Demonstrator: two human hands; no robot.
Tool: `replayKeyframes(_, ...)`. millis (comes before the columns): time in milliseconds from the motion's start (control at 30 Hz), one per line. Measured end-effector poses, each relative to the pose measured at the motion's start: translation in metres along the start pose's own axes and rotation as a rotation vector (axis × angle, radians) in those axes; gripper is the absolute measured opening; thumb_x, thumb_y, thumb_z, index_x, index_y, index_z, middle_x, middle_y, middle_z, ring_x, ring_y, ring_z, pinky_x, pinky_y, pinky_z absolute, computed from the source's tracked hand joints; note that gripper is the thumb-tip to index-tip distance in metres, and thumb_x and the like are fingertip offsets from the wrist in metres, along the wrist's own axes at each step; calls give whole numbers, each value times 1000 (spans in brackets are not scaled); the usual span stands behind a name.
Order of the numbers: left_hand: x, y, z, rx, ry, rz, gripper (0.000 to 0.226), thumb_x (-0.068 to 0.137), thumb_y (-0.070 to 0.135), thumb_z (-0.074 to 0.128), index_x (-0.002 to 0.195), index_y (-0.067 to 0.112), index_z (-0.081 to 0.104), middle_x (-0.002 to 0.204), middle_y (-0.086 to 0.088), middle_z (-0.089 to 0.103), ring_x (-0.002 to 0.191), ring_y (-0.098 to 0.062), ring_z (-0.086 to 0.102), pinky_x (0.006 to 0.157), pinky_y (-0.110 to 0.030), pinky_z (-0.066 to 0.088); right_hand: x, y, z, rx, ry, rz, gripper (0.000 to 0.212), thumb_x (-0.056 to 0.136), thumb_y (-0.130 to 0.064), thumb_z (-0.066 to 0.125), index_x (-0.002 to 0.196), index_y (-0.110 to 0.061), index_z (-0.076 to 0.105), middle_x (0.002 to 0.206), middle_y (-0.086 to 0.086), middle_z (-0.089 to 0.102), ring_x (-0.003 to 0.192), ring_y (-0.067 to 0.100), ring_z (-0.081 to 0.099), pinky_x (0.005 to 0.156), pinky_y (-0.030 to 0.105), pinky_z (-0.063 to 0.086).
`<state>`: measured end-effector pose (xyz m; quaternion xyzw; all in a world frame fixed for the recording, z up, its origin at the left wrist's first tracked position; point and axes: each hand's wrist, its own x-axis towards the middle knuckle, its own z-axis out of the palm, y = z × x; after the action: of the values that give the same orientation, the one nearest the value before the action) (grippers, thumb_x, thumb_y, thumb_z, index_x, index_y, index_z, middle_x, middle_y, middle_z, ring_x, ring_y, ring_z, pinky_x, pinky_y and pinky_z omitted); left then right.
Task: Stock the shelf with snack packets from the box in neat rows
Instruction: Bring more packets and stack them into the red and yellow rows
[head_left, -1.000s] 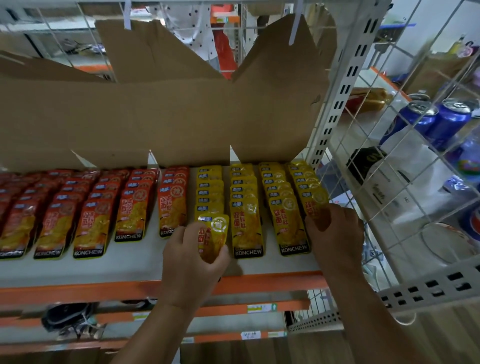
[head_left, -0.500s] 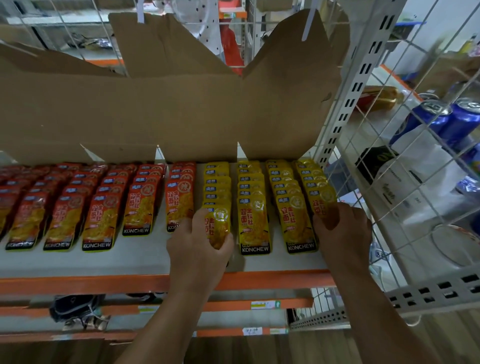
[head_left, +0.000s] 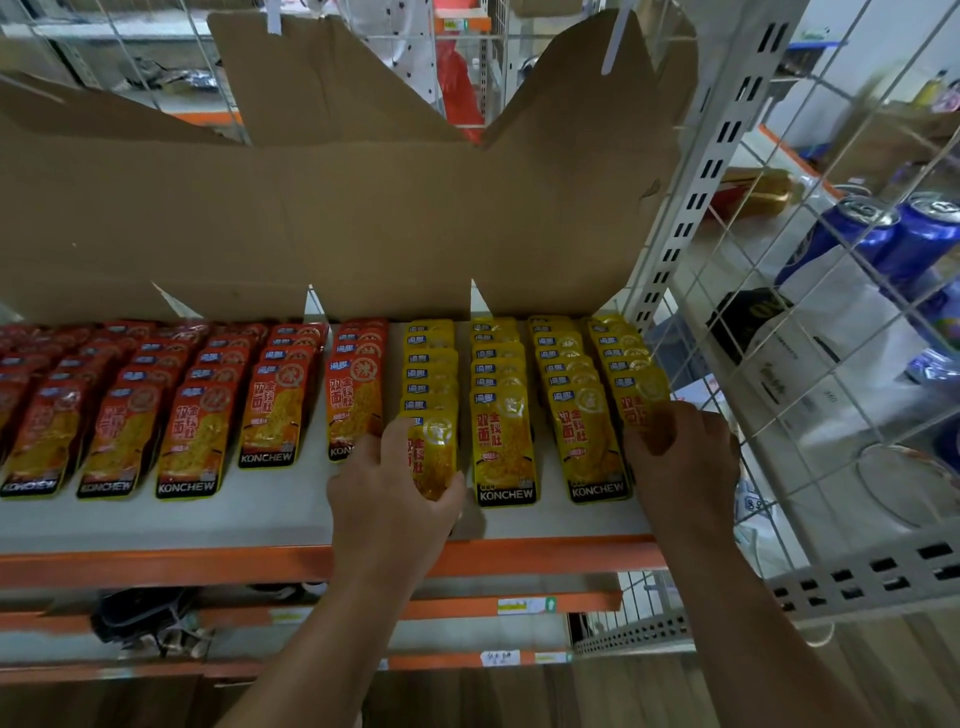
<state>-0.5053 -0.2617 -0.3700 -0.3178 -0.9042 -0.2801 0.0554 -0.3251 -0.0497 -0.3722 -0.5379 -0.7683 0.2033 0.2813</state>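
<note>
Where the flattened cardboard sheet (head_left: 363, 223) stands along the back, the white shelf (head_left: 260, 519) with its orange front edge carries stock laid flat in overlapping rows running front to back. Wire mesh (head_left: 831, 364) closes the right side. Red packets (head_left: 197, 415) fill the left rows. Yellow packets (head_left: 501, 395) fill four rows on the right, up to the mesh.

Left hand (head_left: 389, 499): fingers and thumb curled round the front packet (head_left: 434, 452) of the first yellow row, just beside the red.

Right hand (head_left: 680, 457): fingers bent over the lower end of the end packet (head_left: 641, 395), frontmost in the rightmost row. Thumb hidden, so cannot tell whether it grips or only presses.
</note>
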Motion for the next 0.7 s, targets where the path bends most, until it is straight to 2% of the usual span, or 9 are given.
replayKeyframes(500,3,4,-5,-56,-21,-36,72,78,57,79,137,24,50,117,-3,58,109,-26,55,93,-52,52,-2,-1,0,-9,3,-10,38,84,-44,69,112,-19,60,108,9,56,106,33,51,90,50,47)
replayKeyframes(600,1,4,-9,-138,17,-17,68,79,50,81,134,23,54,119,-3,59,111,-25,54,95,-48,50,-3,-4,-2,-14,24,-27,41,86,-39,69,119,-16,60,110,12,57,109,35,49,93,47,42)
replayKeyframes(700,1,1,-12,-273,28,-21,60,83,49,74,134,24,55,122,0,59,114,-20,51,97,-52,50,-9,-11,-6,-11,33,-18,44,88,-42,65,124,-16,61,115,13,59,113,35,48,99,49,41)
